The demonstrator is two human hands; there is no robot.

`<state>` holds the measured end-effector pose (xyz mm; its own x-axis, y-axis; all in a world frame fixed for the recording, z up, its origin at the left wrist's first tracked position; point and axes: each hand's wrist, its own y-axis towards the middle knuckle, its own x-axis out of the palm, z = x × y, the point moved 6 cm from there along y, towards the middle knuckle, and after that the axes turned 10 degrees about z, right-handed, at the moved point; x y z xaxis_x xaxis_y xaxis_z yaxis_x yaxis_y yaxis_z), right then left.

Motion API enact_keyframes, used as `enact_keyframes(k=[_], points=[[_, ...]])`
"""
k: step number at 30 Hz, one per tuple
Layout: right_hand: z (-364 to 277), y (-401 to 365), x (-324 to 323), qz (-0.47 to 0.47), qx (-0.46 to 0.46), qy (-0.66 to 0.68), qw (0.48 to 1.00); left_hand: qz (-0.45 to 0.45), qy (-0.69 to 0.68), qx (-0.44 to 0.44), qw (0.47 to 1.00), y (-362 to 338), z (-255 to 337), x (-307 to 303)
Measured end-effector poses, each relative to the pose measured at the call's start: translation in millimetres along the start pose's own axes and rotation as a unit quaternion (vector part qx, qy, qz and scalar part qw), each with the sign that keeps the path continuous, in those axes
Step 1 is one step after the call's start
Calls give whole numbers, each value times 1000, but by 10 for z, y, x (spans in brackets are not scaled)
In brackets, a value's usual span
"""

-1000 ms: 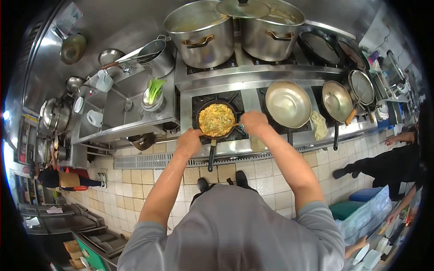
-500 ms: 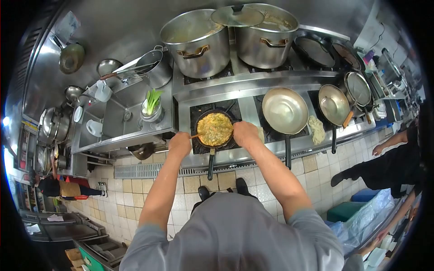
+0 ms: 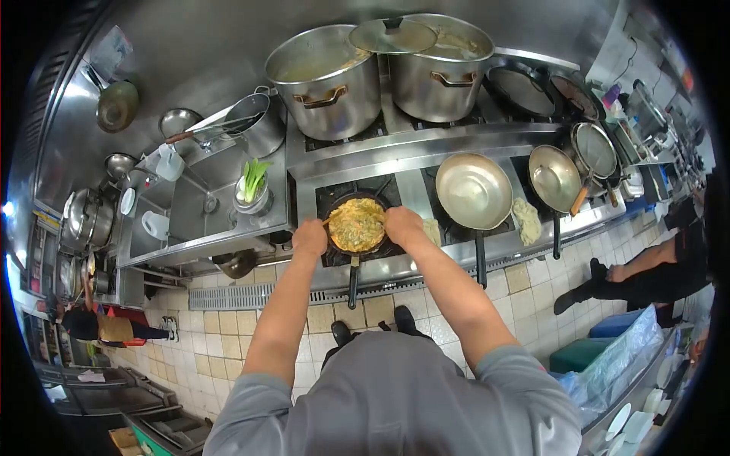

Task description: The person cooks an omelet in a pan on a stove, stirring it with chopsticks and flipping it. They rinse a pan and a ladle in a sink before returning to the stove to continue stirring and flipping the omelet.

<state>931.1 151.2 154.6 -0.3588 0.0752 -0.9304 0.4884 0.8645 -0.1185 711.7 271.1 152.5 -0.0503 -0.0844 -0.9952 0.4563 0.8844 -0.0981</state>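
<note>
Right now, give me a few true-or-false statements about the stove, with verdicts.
The black pan holds yellow, egg-like food. True.
The left hand and right hand are at opposite sides of that pan. True.
The silver pan beside it is full. False: it looks empty.
The two big pots stand on the floor. False: they stand at the back of the stove.
The left hand grips a wooden stick. True.

Small black frying pan [image 3: 353,280] sits level on a front burner [image 3: 384,190], handle sticking out over the stove edge. Yellow-brown omelette [image 3: 357,225] lies flat, filling it. Tip of a wooden utensil [image 3: 329,221] at its left rim.
</note>
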Motion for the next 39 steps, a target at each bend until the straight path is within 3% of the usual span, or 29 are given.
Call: enact_keyframes(k=[2,4,8,10,12,13,17,19,20,22,23,24,25,26,27,28,30,32,34,36,37,39], points=[[52,-224,-99,12,-22,2,1000,19,-43,-8,999,-94,-73,-56],[126,-240,-149,22,-64,1,998,105,-122,63,985,-342,-47,-230],[286,-509,-118,-4,-80,-12,997,37,-96,5,995,-548,-205,-172],[238,-560,-172,4,-83,-4,997,54,-132,12,990,-638,-158,-250],[99,-714,-92,4,-133,38,990,1,-74,19,997,-705,-150,-83],[122,-686,79,-22,-143,-22,989,6,-75,-1,997,-703,-174,-80],[395,-822,-76,-22,-127,-25,991,50,-98,0,994,-768,-310,-100],[581,-1008,-417,87,-108,116,984,134,-165,-6,977,-934,-388,-162],[659,-1064,-423,86,-111,118,983,135,-162,-9,978,-1043,-377,-140],[844,-1152,-375,64,-41,272,959,102,-348,-131,923,-1305,-435,-64],[825,-1213,-300,64,-41,277,958,25,-504,-217,835,-1435,-413,141],[734,-1280,-120,12,-20,329,944,-54,-638,-293,710,-1578,-314,350],[606,-1352,70,-39,0,379,925,-53,-635,-294,712,-1677,-225,402],[387,-1444,169,-29,-32,457,888,-129,-781,-279,544,-1786,33,487],[143,-1534,287,-20,-62,531,845,-199,-883,-252,343,-1867,285,493],[-87,-1600,393,28,-145,562,814,-206,-880,-256,343,-1929,427,470],[-453,-1745,682,-27,-108,574,812,-138,-872,-307,355,-2069,565,397],[-537,-1739,559,-47,-74,580,810,-133,-869,-323,350,-2121,332,649],[-667,-1777,474,-89,-209,448,865,-118,-855,-350,363,-2198,72,684],[-357,-1587,449,28,-203,390,898,-125,-855,-348,364,-2277,-262,787],[-80,-1480,335,60,-112,389,912,-95,-861,-339,366,-2295,-437,761],[594,-1142,519,256,-22,367,894,-65,-870,-326,365,-2360,-765,686]])
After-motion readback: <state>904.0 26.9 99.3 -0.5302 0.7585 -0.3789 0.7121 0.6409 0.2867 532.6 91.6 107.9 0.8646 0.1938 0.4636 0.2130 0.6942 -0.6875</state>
